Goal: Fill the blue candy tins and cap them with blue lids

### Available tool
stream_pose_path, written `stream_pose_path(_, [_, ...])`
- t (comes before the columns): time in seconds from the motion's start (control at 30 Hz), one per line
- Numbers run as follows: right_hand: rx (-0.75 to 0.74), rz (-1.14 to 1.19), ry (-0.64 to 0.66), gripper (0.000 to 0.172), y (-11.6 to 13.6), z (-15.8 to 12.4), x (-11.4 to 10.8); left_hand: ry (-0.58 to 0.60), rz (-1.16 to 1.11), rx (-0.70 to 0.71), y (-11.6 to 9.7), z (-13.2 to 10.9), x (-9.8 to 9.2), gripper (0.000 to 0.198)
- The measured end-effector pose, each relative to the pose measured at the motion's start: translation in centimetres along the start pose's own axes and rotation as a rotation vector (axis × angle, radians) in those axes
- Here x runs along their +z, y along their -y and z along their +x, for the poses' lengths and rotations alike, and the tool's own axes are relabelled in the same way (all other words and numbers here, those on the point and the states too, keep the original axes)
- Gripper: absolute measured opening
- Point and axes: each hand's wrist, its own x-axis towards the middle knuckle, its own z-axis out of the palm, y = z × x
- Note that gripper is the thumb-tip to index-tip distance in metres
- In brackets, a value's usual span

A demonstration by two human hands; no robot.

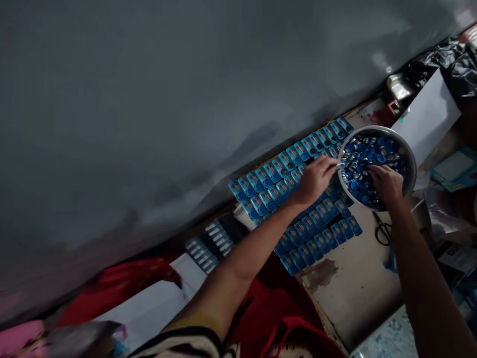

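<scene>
A round metal bowl (409, 185) holds a heap of small blue and silver caps (367, 149). At the bowl's left rim is my left hand (318, 178), its fingers pinched on a small pale or silvery piece, likely a cap. Inside the bowl, my right hand (387, 183) has its fingertips down among the caps; what they hold, if anything, is hidden. Rows of small blue cards (264, 176) lie on the table beside and partly under my left forearm, many with a round blue or dark piece at one end.
Black-handled scissors (383, 233) lie on the worn tabletop (357, 268) below the bowl. A white sheet (428, 119) stands behind it at the right. Dark strips with pale labels (219, 237) sit at the left, near red cloth (122, 286). A grey wall (149, 99) runs behind.
</scene>
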Motion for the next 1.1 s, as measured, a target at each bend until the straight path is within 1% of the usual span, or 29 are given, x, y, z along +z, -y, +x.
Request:
stream_pose_path(0.03, [0.046,0.035,-0.024,0.034,0.0,0.0,-0.2,-0.054,-0.059,-0.159,0.9,-2.2,-2.3,0.008])
stream_pose_path(0.07, [0.111,0.086,-0.066,0.035,0.2,-0.2,-0.4,-0.101,-0.069,-0.242,1.9,-4.3,-4.6,0.009])
stream_pose_path(0.13, [0.292,0.262,-0.186,0.036,1.1,-0.9,-1.2,-0.173,-0.073,-0.352,3.8,-7.9,-8.5,0.014])
stream_pose_path(0.2, [0.442,0.515,-0.293,0.04,3.6,-2.0,-2.3,-0.233,-0.068,-0.439,5.4,-10.3,-11.3,0.016])
stream_pose_path(0.23, [0.47,0.638,-0.307,0.043,5.6,-2.7,-2.8,-0.256,-0.064,-0.476,6.1,-11.0,-12.2,0.015])
stream_pose_path(0.27, [0.442,0.739,-0.283,0.042,8.0,-3.2,-3.0,-0.272,-0.059,-0.507,6.7,-11.2,-12.8,0.014])
stream_pose_path(0.3, [0.373,0.781,-0.22,0.038,10.7,-3.4,-3.0,-0.281,-0.052,-0.531,7.2,-11.1,-13.2,0.014])
stream_pose_path(0.37, [0.181,0.796,-0.007,0.031,16.4,-2.8,-2.1,-0.285,-0.027,-0.561,7.9,-10.1,-13.4,0.013])
stream_pose_path(0.4, [0.079,0.72,0.077,0.028,19.1,-1.9,-1.1,-0.283,-0.009,-0.565,8.1,-9.3,-13.4,0.012])
stream_pose_path(0.43, [0.024,0.6,0.117,0.027,21.4,-0.7,0.0,-0.281,0.012,-0.562,8.3,-8.6,-13.4,0.011])
stream_pose_path(0.47, [0.022,0.478,0.147,0.029,23.3,0.7,1.3,-0.281,0.033,-0.554,8.4,-7.9,-13.4,0.01])
stream_pose_path(0.53, [0.042,0.296,0.22,0.031,25.8,3.8,3.7,-0.284,0.071,-0.531,8.5,-7.0,-13.7,0.007])
stream_pose_path(0.6, [0.021,0.185,0.281,0.032,26.9,6.2,5.4,-0.294,0.091,-0.522,8.4,-6.9,-14.2,0.006])
stream_pose_path(0.67, [-0.038,0.108,0.337,0.03,27.4,7.6,6.1,-0.306,0.092,-0.533,8.3,-7.4,-14.7,0.006])
stream_pose_path(0.77, [-0.088,0.008,0.405,0.031,28.1,8.5,6.0,-0.318,0.078,-0.562,8.2,-8.2,-15.2,0.006])
stream_pose_path(0.83, [-0.061,-0.049,0.444,0.031,28.8,9.1,5.8,-0.32,0.066,-0.573,8.3,-8.4,-15.4,0.004])
stream_pose_path(0.97, [0.012,-0.135,0.516,0.03,29.8,11.0,5.9,-0.324,0.042,-0.578,8.6,-7.7,-15.3,0.007])
stream_pose_path(1.03, [0.01,-0.147,0.524,0.033,29.7,11.7,5.9,-0.341,0.008,-0.596,8.6,-7.3,-15.0,0.009])
stream_pose_path(1.1, [-0.018,-0.139,0.517,0.033,29.4,11.6,5.6,-0.369,-0.044,-0.631,8.4,-6.9,-14.5,0.009])
